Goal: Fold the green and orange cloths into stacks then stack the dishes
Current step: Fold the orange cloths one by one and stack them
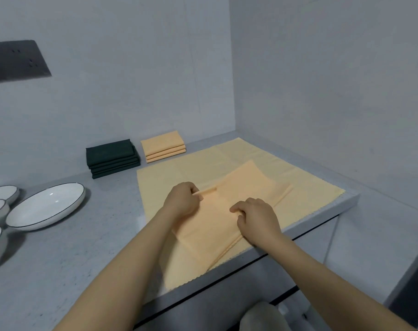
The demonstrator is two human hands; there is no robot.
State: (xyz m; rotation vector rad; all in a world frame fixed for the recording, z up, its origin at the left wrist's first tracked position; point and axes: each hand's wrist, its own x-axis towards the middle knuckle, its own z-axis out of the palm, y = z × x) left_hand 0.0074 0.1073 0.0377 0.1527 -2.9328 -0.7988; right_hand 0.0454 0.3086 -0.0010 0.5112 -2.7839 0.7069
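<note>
left hand [183,199] and right hand [255,217] pinch the half-folded orange cloth [229,211] (atop a spread one) to fold it; finished stacks wait behind.

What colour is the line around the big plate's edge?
Black, a thin line round the white big plate; the head view shows it.

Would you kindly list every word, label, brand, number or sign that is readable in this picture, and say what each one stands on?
None: no readable text shows anywhere in this view.
The dark wall panel bears only small socket holes, no lettering.
The folded orange cloth, the green stack, the orange stack and the white dishes are plain, without print or labels.
</note>
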